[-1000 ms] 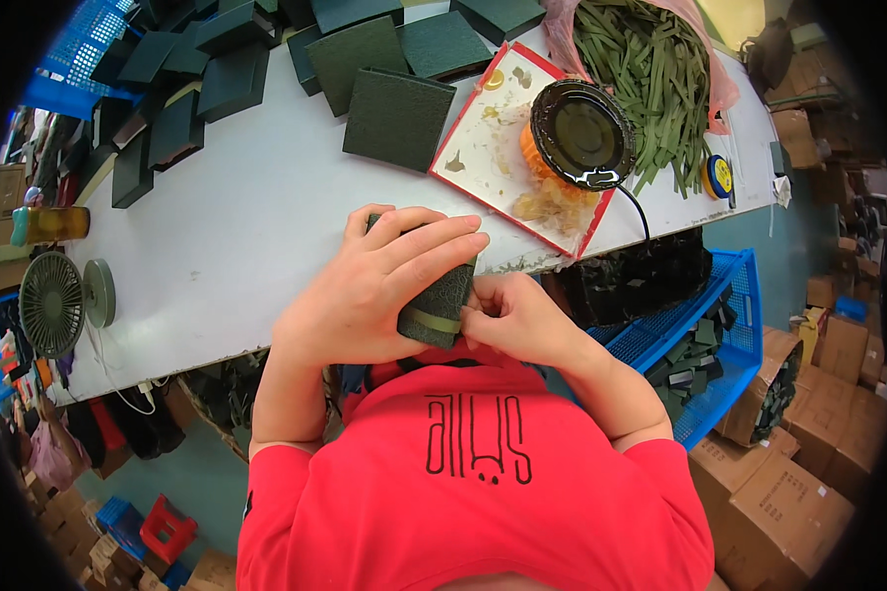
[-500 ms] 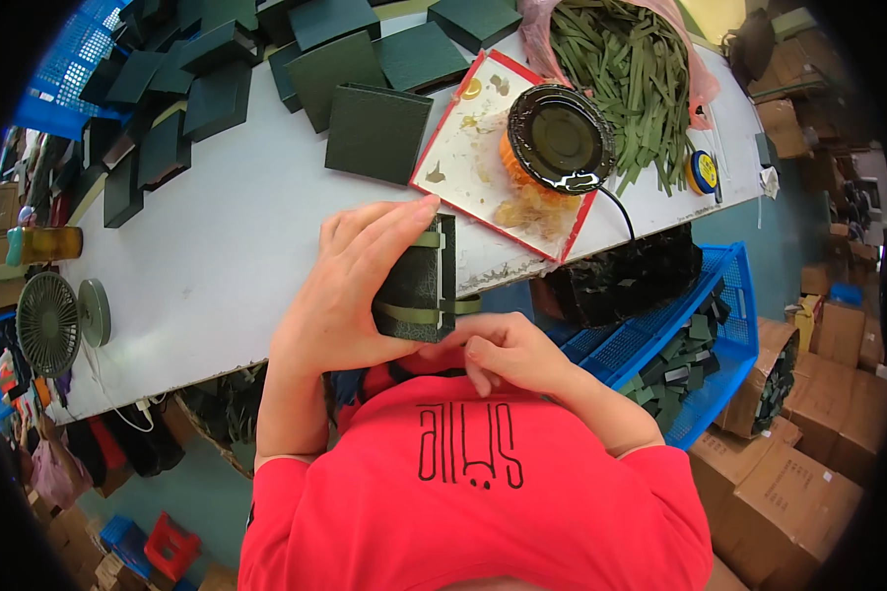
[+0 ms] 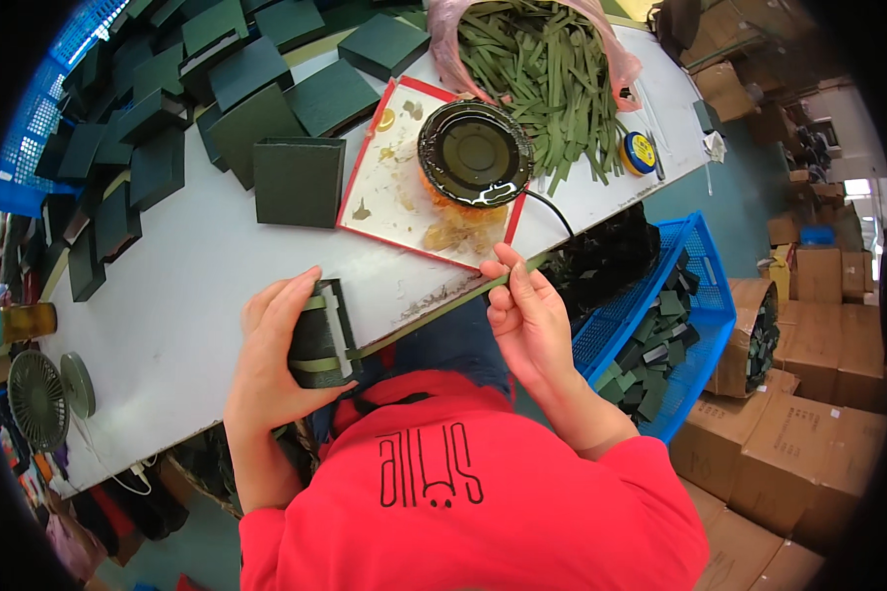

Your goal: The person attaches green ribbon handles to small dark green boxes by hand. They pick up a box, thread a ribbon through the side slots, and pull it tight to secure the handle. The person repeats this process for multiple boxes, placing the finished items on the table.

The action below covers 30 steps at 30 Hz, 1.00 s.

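My left hand [image 3: 278, 345] is closed around a small dark green box [image 3: 312, 337] at the table's front edge. Green ribbon bands cross the box, and a pale strip shows along its right side. From the box a green ribbon [image 3: 426, 319] runs taut up to the right. Its far end is pinched between the fingertips of my right hand [image 3: 532, 320], which is raised just in front of the red-edged board [image 3: 365, 187]. On that board stands a round black pot [image 3: 475, 153] of dark, glossy liquid.
Many dark green boxes [image 3: 301, 182] crowd the table's far left. A pink plastic bag [image 3: 445, 44] spills green ribbon strips [image 3: 542, 84] behind the pot. Right of them sits a blue-and-yellow tin [image 3: 639, 154]. A blue crate [image 3: 715, 325] of small green pieces is at my right; a fan [image 3: 37, 399] stands left.
My right hand has moved from beside the box out to the right, drawing the ribbon into a long straight line. The box in my left hand is farther left; the whole view has shifted.
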{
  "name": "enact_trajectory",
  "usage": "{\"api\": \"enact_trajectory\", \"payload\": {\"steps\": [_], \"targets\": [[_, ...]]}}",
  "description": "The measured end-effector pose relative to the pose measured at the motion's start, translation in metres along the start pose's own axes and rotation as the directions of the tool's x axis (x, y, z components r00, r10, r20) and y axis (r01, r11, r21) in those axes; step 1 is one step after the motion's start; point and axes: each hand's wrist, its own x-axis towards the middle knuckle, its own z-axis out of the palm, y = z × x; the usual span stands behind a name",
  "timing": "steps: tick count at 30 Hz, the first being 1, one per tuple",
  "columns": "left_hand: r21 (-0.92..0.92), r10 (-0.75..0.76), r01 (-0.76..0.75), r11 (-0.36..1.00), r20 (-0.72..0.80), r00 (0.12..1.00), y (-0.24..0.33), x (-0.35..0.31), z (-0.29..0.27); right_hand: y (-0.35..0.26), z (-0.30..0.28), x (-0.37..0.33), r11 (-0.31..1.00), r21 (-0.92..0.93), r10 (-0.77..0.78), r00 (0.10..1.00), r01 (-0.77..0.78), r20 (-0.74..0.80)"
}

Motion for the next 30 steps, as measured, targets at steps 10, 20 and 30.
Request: {"api": "enact_trajectory", "payload": {"steps": [10, 20, 30], "targets": [[0.021, 0.038, -0.038, 0.999, 0.001, 0.999, -0.002, 0.001, 0.001, -0.005, -0.001, 0.020, 0.986, -0.034, -0.158, 0.985, 0.161, 0.069], [0.059, 0.119, -0.120, 0.991, 0.018, 0.993, 0.007, 0.014, 0.008, -0.019, 0.007, 0.045, 0.856, -0.458, -0.196, 0.970, 0.242, 0.145], [0.082, 0.111, -0.112, 0.990, 0.027, 0.993, 0.009, 0.016, 0.010, -0.011, 0.011, 0.054, 0.838, -0.478, -0.234, 0.964, 0.265, 0.124]]}}
